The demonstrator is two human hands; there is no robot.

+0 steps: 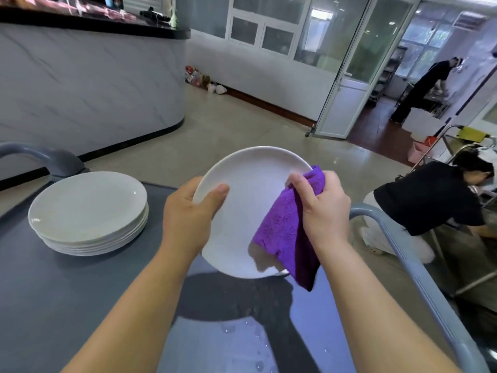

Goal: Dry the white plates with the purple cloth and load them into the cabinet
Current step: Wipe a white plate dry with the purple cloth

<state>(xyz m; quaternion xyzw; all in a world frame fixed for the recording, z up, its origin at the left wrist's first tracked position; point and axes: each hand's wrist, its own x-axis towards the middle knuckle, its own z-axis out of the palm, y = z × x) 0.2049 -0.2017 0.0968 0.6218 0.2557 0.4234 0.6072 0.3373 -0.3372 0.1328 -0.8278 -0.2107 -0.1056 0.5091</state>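
Observation:
A white plate (248, 211) is held tilted above the grey cart top (80, 292). My left hand (191, 219) grips its left rim, thumb on the inner face. My right hand (322, 208) clutches the purple cloth (285, 232) against the plate's right side; the cloth hangs down past the lower rim. A stack of several white plates (88, 211) sits on the cart to the left. No cabinet is in view.
Water drops (252, 335) lie on the cart top near me. Grey cart handles rise at the left (40, 154) and right (398, 238). A person in black (430, 197) crouches at the right. A white marble-look counter (88, 82) stands behind; another person (422, 87) is past the doorway.

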